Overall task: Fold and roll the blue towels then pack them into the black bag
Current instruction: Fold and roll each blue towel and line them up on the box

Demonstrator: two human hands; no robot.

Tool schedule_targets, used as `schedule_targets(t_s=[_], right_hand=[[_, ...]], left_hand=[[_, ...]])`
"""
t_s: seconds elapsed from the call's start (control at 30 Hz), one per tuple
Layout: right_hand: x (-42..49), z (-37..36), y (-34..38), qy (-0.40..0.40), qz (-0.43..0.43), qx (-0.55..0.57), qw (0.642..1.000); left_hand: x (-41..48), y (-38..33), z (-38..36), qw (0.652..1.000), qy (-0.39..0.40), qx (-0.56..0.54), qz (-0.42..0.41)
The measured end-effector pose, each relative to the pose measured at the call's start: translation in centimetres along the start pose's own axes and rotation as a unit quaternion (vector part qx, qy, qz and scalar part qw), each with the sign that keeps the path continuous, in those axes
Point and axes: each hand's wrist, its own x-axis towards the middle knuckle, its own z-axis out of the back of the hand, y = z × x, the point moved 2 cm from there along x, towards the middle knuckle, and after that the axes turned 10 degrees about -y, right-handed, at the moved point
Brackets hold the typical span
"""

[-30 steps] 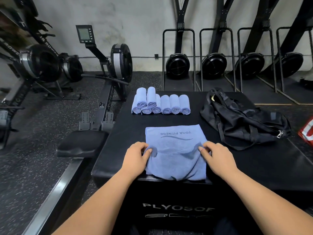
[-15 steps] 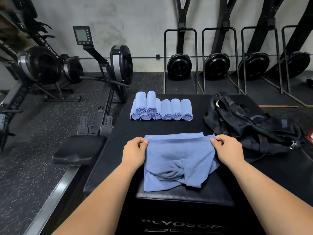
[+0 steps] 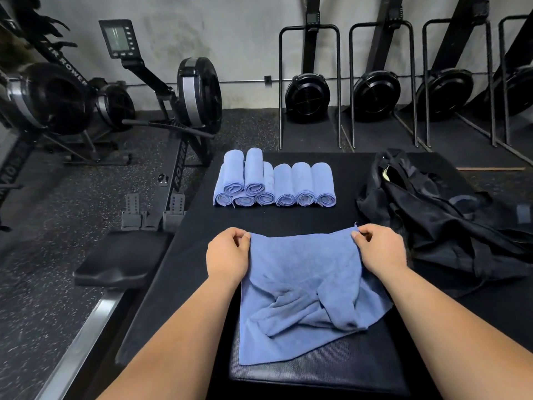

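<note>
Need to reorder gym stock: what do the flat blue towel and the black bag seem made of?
Blue towel: soft matte cloth, likely microfibre; it has fine nap, drapes and bunches limply. Black bag: thin woven synthetic, perhaps nylon; it slumps in creases with a faint sheen.

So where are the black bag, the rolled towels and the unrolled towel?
black bag (image 3: 450, 226): head view, on its crumpled side fabric.
rolled towels (image 3: 284, 183): head view, on the top of a bottom-row roll.
unrolled towel (image 3: 302, 269): head view, on its smooth upper middle.
</note>
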Motion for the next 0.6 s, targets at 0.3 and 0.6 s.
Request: schedule_targets(t_s=[0.3,0.6], right_hand=[[-0.7,-2.5,-1.6,-0.081,0.000,0.027,0.996],[-0.9,-2.6,-1.6,-0.066,-0.013,0.001,0.998]], left_hand=[[-0.7,1.7,-2.4,0.995,-0.042,0.075,-0.056],[-0.4,2.2,-2.9,0.996,-0.036,0.072,-0.037]])
